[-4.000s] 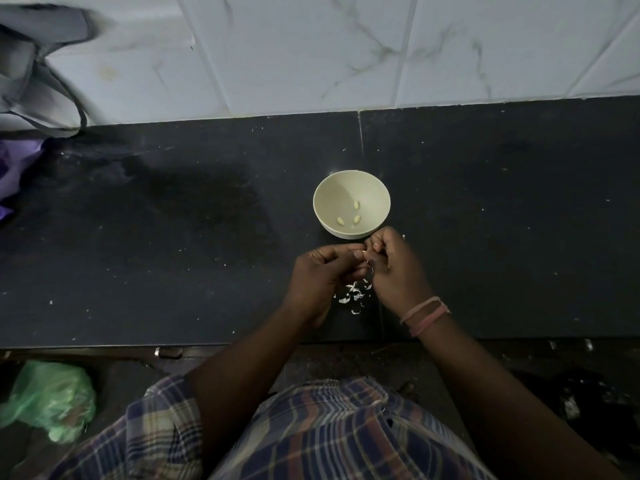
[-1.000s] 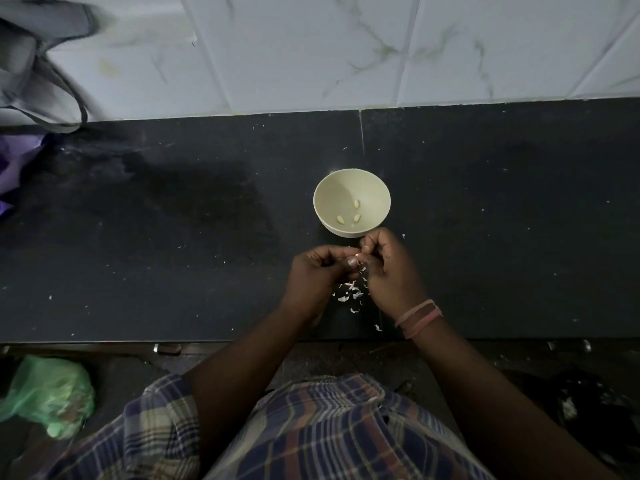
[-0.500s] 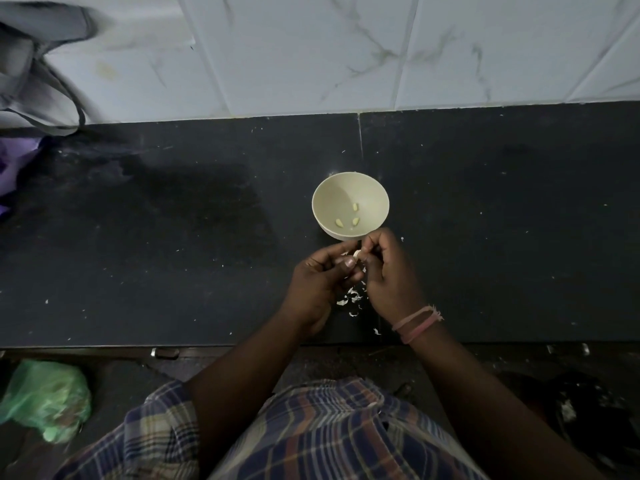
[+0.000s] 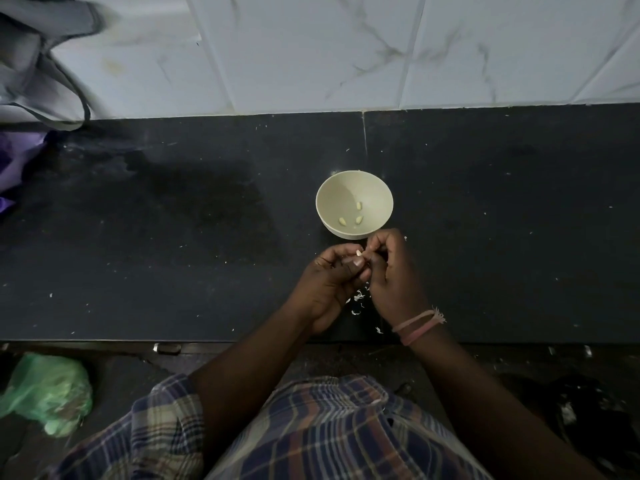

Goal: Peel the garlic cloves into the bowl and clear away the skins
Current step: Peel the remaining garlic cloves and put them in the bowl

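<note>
A pale bowl [image 4: 349, 187] stands on the black counter [image 4: 173, 237] with three peeled garlic cloves [image 4: 350, 218] lying in its bottom. Just in front of the bowl my left hand [image 4: 329, 282] and my right hand [image 4: 393, 275] meet, both with curled fingers. Between their fingertips they pinch a small garlic clove [image 4: 358, 252], of which only a pale tip shows. White garlic skins [image 4: 358, 299] lie scattered on the counter below and between my hands.
A white tiled wall [image 4: 346, 53] backs the counter. Grey and purple cloth [image 4: 31, 98] lies at the far left. Below the counter's front edge a green plastic bag [image 4: 46, 393] sits on the floor at left and dark debris [image 4: 581, 410] at right.
My hands have stayed together in front of the bowl, picking at the clove. A few more skin flakes lie on the counter near the right wrist than four seconds ago.
</note>
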Demonstrator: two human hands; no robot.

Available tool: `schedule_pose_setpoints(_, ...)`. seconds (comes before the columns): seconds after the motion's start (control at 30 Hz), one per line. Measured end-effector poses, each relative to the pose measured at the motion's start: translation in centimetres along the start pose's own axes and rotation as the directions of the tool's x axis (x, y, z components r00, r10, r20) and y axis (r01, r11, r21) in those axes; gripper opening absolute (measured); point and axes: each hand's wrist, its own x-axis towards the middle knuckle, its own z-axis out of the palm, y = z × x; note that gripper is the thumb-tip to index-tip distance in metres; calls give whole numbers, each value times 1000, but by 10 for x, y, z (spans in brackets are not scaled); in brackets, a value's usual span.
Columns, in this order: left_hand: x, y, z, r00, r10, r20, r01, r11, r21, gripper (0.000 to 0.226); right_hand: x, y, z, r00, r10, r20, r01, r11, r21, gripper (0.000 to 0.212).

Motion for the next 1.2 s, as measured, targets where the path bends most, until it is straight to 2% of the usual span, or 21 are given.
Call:
schedule_pose_setpoints(0.1,0,0,0,1000,-19,-13,19,1000,-20,15,0,0,-2,1000,-5,14,5,1000,0,19)
schedule_pose_setpoints(0.23,1,0,-1,998,-29,-58,25,998,-63,16,-2,-2,-2,1000,16,17,-17,997,72,18)
schedule_pose_setpoints(0.57,-1,2,-4,988,-17,-152,14,1000,-22,18,-3,0,0,967,253,-27,-244,951,188,26)
schedule_pose_setpoints(0.67,-2,2,-7,986,-10,-165,10,1000,-1,18,-3,-1,3,969,248,5,-246,958,148,19)
schedule_pose_setpoints(0.8,-4,2,-6,991,18,-136,-13,999,32,18,-3,-4,6,958,283,54,-288,936,201,14)
schedule_pose_setpoints(1.03,-7,1,0,989,51,-136,-43,997,58,21,-4,-3,4,956,285,67,-293,940,173,11)
schedule_pose_setpoints(1.2,-9,2,2,983,99,-156,-89,994,67,20,-1,-4,1,942,315,113,-334,902,275,11)
